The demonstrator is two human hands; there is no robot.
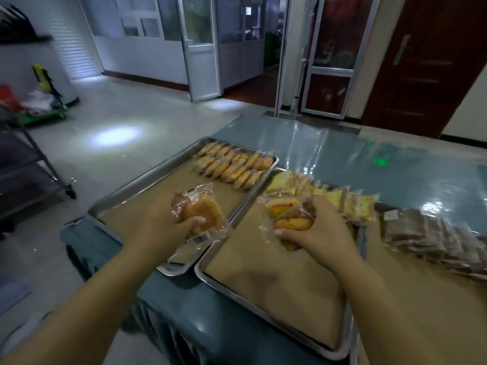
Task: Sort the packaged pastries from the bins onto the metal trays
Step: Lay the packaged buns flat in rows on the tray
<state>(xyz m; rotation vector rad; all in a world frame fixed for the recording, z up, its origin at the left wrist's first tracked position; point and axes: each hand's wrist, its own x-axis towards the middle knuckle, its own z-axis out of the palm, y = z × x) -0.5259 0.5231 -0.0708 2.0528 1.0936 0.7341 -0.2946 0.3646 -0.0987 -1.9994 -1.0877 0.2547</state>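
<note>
The left hand hides its fingers behind its wrapped bun, whose barcode label is too small to read. The right hand covers its orange pastries, so their count is unclear. The brown packets at right and the rack at left run off the picture's edges

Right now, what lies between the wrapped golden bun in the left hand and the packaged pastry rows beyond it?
Only bare brown paper lining the shiny metal tray, in the head view.

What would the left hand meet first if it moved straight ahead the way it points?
Probably the rows of packaged pastries at the far end of the left tray; depth is unclear.
</note>
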